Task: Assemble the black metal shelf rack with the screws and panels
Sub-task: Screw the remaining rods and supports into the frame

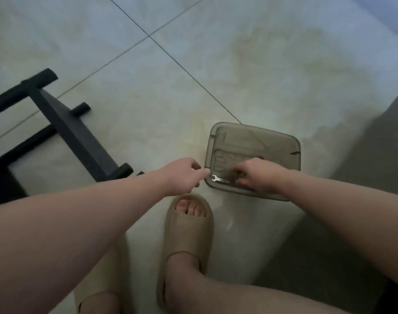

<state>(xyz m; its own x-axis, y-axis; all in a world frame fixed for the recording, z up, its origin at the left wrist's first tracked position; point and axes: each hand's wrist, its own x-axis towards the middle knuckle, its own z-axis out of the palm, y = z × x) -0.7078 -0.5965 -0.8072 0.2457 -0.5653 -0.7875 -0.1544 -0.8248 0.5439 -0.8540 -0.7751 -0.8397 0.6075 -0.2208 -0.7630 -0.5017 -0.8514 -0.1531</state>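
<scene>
black rack (64, 123) lies on the floor (193, 64) at the left of the head view, well apart from the hands. we count one rack. it has one flat wide bar and thin round bars, and we can see three round bar ends. its far left part runs out of the picture, and our left arm covers a bit of its near end.

near the middle sits one see-through brown box (284, 141) with round corners. inside it, by the near left corner, lies one small shiny wrench (218, 179). other small bits in the box are too blurry to tell.

we count two hands. our left hand (184, 175) is just beside the left edge of the box. one finger is stretched out to the rim, close to the wrench, and the other fingers are loosely bent. it holds nothing that we can see. our right hand (261, 175) reaches into the box and hides part of the box bottom. its fingers are bent down and close together, but we cannot tell if they pinch anything.

we count two tan slippers (189, 236) on our feet. one points at the box, just below it. the other slipper (98, 298) is at the bottom, half hidden under our left arm.
</scene>
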